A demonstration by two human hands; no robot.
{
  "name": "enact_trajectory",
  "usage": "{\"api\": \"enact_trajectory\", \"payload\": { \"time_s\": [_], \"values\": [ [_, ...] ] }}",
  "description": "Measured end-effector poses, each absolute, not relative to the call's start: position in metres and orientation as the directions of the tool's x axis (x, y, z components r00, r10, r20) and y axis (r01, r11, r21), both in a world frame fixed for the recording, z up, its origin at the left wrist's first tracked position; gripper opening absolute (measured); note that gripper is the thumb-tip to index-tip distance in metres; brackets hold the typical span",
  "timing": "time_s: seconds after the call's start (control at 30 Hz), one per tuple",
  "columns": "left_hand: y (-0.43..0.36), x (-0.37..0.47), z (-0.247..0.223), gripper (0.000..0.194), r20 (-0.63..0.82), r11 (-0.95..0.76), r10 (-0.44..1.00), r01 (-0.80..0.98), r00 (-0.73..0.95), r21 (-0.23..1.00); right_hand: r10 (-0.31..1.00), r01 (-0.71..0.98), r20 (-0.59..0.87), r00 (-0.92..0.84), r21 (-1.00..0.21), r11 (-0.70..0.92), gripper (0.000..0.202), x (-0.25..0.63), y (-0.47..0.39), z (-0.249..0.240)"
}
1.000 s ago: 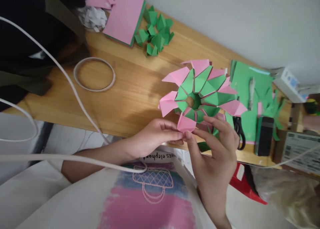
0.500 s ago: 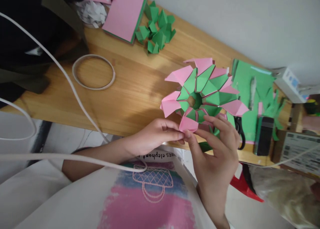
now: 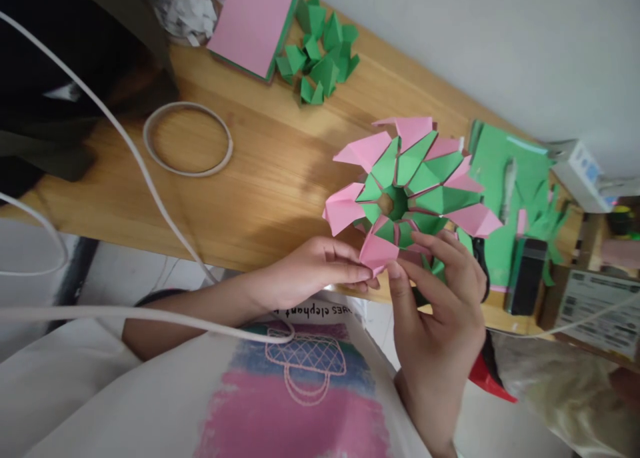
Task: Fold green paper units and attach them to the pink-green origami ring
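A folded paper flower (image 3: 425, 178) of green inner petals and pink outer ones is held up above the table's near edge. Its centre is a round hole through which the wood shows. My left hand (image 3: 330, 271) pinches the lower pink petal between thumb and fingers. My right hand (image 3: 440, 305) has its thumb and index finger closed on the other side of the same petal, its remaining fingers curled against the flower's underside. The parts of the flower behind my right fingers are hidden.
On the wooden table (image 3: 265, 178) lie a cardboard-coloured ring (image 3: 229, 153), folded green paper pieces (image 3: 327, 71), a pink paper stack (image 3: 255, 28) and green sheets (image 3: 505, 245). Black-handled scissors (image 3: 481, 265) and a black box (image 3: 527, 277) lie right. A white cable (image 3: 135, 148) hangs across the left.
The right thumb has moved a little right along the pink petal, slightly away from the left fingertips. The view has shifted slightly; both hands still hold the flower.
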State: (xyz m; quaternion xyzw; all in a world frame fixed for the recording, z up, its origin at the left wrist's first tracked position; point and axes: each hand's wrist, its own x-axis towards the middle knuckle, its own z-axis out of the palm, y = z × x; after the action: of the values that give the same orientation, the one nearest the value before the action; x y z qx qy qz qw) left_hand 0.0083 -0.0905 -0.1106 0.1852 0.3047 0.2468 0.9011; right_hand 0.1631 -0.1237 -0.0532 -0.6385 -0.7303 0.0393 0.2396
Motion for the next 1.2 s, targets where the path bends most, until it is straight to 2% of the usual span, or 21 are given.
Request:
{"api": "enact_trajectory", "payload": {
  "time_s": [0.33,0.83,1.07,1.2],
  "values": [
    [-0.087,0.008,-0.111,0.009,-0.445,0.793,0.577,-0.338,0.685,0.507,0.951,0.912,0.309,-0.017,-0.385,0.141,0.004,0.159,-0.122,-0.055],
    [-0.091,0.013,-0.111,0.023,-0.487,0.824,0.562,-0.397,0.669,0.405,0.963,0.923,0.269,0.025,-0.377,0.081,0.005,0.156,-0.122,-0.051],
    [-0.091,0.017,-0.106,0.024,-0.511,0.767,0.629,-0.363,0.585,0.528,0.972,0.926,0.229,0.051,-0.375,0.04,0.014,0.15,-0.121,-0.047],
    [-0.092,0.021,-0.107,0.02,-0.505,0.736,0.667,-0.382,0.548,0.558,0.969,0.946,0.237,0.062,-0.324,0.019,0.018,0.146,-0.121,-0.047]
  ]
}}
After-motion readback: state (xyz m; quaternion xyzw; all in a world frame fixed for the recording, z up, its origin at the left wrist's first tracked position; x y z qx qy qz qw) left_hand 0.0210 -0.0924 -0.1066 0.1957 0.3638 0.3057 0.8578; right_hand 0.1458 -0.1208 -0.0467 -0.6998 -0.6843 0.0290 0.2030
